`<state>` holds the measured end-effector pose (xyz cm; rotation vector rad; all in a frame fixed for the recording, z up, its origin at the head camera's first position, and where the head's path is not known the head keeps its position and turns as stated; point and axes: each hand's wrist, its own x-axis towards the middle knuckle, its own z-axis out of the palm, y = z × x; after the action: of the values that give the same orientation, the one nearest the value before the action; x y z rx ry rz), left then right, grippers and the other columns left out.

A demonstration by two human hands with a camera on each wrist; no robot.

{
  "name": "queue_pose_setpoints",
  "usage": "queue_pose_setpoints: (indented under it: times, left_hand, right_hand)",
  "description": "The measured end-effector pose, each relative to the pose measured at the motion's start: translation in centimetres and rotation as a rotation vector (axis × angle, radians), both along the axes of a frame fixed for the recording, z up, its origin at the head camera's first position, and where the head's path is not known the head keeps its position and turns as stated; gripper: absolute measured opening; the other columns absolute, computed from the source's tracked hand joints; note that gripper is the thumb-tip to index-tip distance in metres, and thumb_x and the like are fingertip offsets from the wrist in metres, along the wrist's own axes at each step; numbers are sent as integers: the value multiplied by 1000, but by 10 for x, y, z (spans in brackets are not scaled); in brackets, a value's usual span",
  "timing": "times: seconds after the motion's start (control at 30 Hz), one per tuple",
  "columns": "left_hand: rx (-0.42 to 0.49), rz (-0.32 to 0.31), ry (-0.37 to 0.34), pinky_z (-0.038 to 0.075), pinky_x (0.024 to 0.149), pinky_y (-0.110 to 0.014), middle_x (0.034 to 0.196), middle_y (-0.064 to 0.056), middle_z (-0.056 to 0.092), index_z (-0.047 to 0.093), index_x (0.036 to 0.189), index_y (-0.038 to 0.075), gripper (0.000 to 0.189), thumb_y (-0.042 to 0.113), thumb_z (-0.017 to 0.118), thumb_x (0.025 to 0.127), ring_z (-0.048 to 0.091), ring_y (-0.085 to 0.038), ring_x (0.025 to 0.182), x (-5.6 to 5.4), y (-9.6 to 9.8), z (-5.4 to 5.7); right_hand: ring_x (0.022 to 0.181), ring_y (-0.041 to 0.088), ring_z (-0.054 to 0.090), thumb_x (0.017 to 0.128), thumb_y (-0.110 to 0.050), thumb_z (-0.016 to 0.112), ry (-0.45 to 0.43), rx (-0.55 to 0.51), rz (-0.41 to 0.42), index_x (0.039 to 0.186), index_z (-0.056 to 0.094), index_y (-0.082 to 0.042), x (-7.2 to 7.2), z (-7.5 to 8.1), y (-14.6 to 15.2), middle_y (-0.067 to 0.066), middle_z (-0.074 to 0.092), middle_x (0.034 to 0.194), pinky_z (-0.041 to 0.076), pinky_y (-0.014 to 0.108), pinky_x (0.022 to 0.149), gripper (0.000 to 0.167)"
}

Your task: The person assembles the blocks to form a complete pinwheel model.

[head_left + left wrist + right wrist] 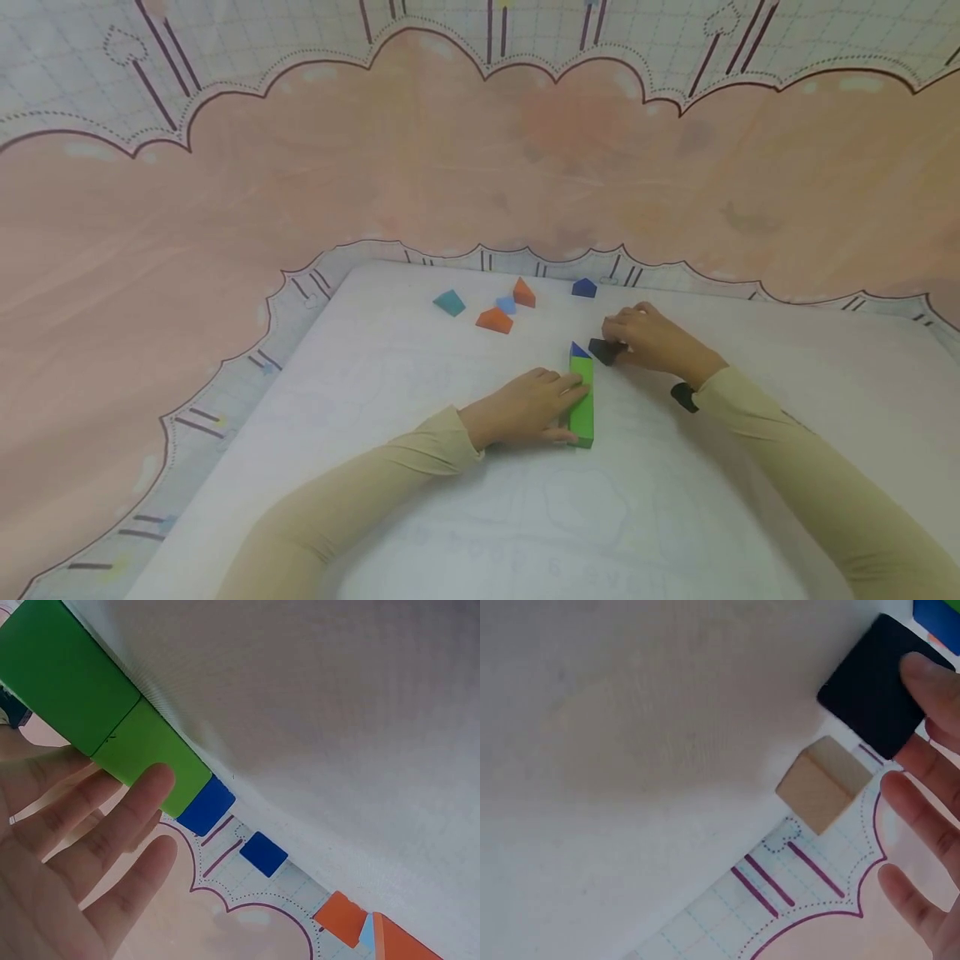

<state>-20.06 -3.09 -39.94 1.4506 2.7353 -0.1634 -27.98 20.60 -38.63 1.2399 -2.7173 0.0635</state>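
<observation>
My left hand (525,408) rests with fairly straight fingers on a row of green blocks (582,421). In the left wrist view, a dark green block (71,675) and a light green block (154,754) lie end to end. A blue triangular block (579,351) touches the row's far end. Just to the right, my right hand (652,337) pinches a black block (602,351), its thumb (930,679) pressed on one face. A plain wooden block (825,787) stands beyond that hand in the right wrist view; the head view hides it.
Another black block (684,397) lies beside the right sleeve. Toward the back of the white table (360,350) are a teal block (450,302), two orange blocks (495,320), a light blue block (506,305) and a dark blue block (584,288). Patterned cloth (450,167) hangs behind.
</observation>
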Motion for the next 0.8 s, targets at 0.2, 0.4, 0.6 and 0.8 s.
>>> queue_pose_setpoints:
  times: [0.2,0.4,0.6,0.8]
  left_hand:
    - [-1,-1,6,34,111,-32,149,-5,38,33,146,14,73,60,44,91,44,-18,132,0,0,0]
    - [0,-2,6,34,111,-32,149,-4,39,33,146,14,73,60,44,91,44,-18,131,-1,1,-1]
    - [0,-3,3,35,111,-32,149,-4,38,33,146,14,73,60,44,91,44,-18,132,0,1,0]
    - [-12,-18,35,38,108,-31,147,-5,40,35,145,13,73,60,44,91,47,-18,128,1,0,2]
  right_hand:
    - [82,21,61,73,-14,78,27,18,-9,100,63,-8,1,-4,-6,3,66,86,47,46,85,31]
    - [90,24,63,75,-10,77,-8,2,-2,108,65,-8,2,-3,-15,8,70,97,46,47,90,35]
    - [93,25,63,76,-3,74,-8,5,17,107,66,-8,1,0,-17,8,70,99,46,47,89,32]
    - [94,23,64,76,0,73,-31,26,23,105,67,-10,-2,0,-17,4,71,100,46,48,90,32]
